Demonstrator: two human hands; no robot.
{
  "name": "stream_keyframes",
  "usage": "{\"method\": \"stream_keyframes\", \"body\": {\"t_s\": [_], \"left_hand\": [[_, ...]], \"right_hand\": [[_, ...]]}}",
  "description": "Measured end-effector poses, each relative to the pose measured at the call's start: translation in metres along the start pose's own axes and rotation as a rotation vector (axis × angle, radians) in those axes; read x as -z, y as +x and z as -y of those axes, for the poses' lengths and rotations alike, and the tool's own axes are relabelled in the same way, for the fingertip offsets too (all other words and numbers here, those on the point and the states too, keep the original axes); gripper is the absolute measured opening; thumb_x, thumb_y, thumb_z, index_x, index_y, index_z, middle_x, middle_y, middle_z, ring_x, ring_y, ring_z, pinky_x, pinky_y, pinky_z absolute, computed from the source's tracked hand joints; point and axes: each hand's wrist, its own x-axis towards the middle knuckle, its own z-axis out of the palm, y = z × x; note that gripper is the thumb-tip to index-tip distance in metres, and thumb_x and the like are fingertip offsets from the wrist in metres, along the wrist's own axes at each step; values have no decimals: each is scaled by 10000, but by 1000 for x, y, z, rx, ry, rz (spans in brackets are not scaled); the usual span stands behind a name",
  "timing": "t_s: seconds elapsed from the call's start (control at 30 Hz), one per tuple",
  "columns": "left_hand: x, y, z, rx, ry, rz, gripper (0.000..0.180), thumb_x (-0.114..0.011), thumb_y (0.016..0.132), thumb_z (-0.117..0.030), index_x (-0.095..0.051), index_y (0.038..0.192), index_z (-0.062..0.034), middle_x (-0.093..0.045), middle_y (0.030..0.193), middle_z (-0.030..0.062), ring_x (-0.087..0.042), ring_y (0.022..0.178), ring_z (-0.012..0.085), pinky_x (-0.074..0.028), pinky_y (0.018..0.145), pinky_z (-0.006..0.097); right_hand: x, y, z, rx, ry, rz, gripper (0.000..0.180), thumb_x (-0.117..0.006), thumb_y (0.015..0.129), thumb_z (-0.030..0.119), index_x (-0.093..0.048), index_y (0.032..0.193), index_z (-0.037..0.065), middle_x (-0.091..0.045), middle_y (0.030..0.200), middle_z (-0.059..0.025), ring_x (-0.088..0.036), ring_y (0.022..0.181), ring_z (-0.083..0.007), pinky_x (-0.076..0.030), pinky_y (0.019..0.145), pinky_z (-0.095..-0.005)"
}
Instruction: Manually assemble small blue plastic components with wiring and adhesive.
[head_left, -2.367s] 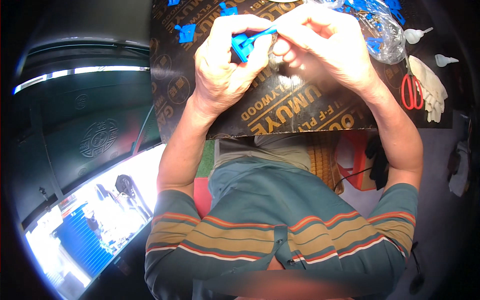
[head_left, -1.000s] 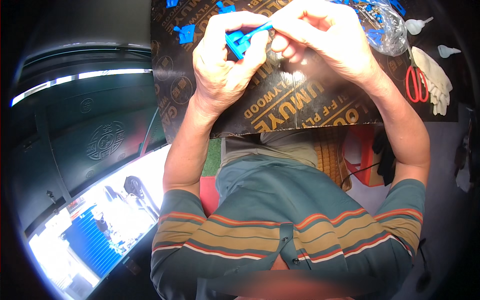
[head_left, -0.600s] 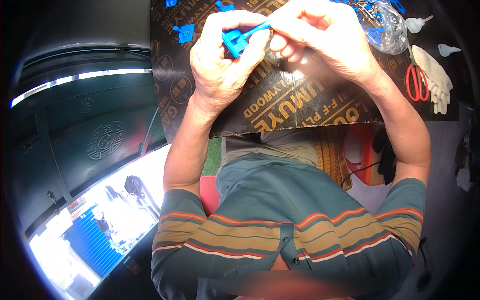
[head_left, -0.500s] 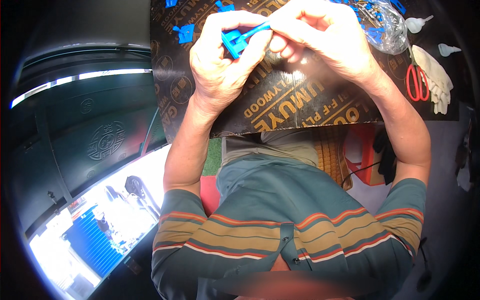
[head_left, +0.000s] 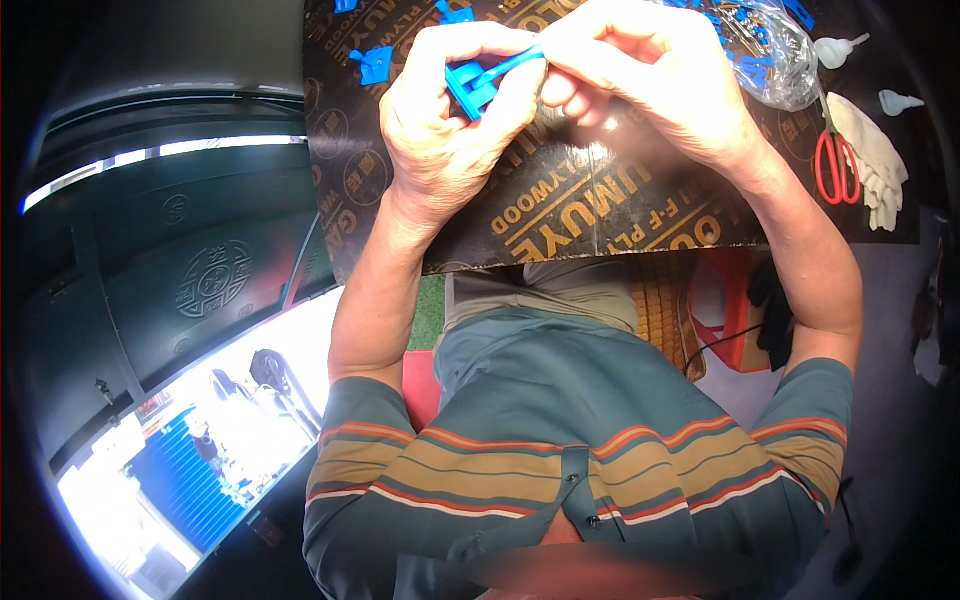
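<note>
A blue plastic part (head_left: pixel 474 88) with a square base and a long thin arm is held above the dark plywood board. My left hand (head_left: pixel 440 125) is closed round it, thumb and fingers gripping the base and arm. At the tip of the arm, my right hand (head_left: pixel 650 85) is closed in a pinch, its other fingers curled. Whether a small piece sits in that pinch cannot be made out; glare washes out the fingertips. Similar blue parts, such as one blue piece (head_left: pixel 372 66), lie to the left of my left hand.
At the right of the board (head_left: pixel 580 215) lie a clear plastic bag (head_left: pixel 785 75) with small metal and blue pieces, red-handled scissors (head_left: pixel 835 170), white gloves (head_left: pixel 872 165) and two white nozzle-tipped bottles (head_left: pixel 838 50). A dark green panel (head_left: pixel 190 240) stands at the left.
Both hands keep nearly the same pose round the blue part. The whole view has shifted very slightly; nothing has been let go or taken up.
</note>
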Motion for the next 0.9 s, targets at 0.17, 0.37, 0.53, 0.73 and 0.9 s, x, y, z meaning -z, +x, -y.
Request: {"method": "stream_keyframes", "body": {"t_s": [0.17,0.37,0.53,0.73,0.9], "left_hand": [[1,0,0,-49,13,-4,295,-817,905,-1,-672,1162,2,-747,1008,67,-707,884,101,-583,796,255],[1,-1,1,-56,30,-5,317,-817,895,13,-670,1175,-3,-742,1018,70,-707,903,117,-581,817,269],[2,-2,2,-70,65,3,315,-817,894,13,-669,1173,-4,-745,1029,72,-709,905,118,-582,819,267],[1,-2,3,-81,30,-6,310,-816,894,13,-671,1167,-3,-746,1026,69,-712,900,118,-584,811,265],[2,-1,3,-92,43,11,315,-816,893,17,-669,1171,-2,-748,1027,73,-716,899,120,-587,809,265]], "right_hand": [[-1,-1,4,23,-40,-14,257,-678,1055,234,-728,1131,-6,-765,936,-80,-723,795,-128,-599,730,-257],[9,7,-9,52,26,82,310,-648,1067,233,-734,1171,-46,-768,930,-107,-740,755,-157,-614,691,-264],[9,6,-9,-14,119,72,299,-654,1062,220,-746,1129,-57,-765,891,-112,-736,739,-158,-614,692,-265],[9,8,-1,-20,39,99,289,-660,1057,226,-753,1023,-46,-749,843,-97,-726,718,-149,-610,681,-259],[10,9,-2,27,59,132,295,-667,1053,239,-753,994,-37,-738,822,-92,-717,707,-146,-598,662,-255]]}}
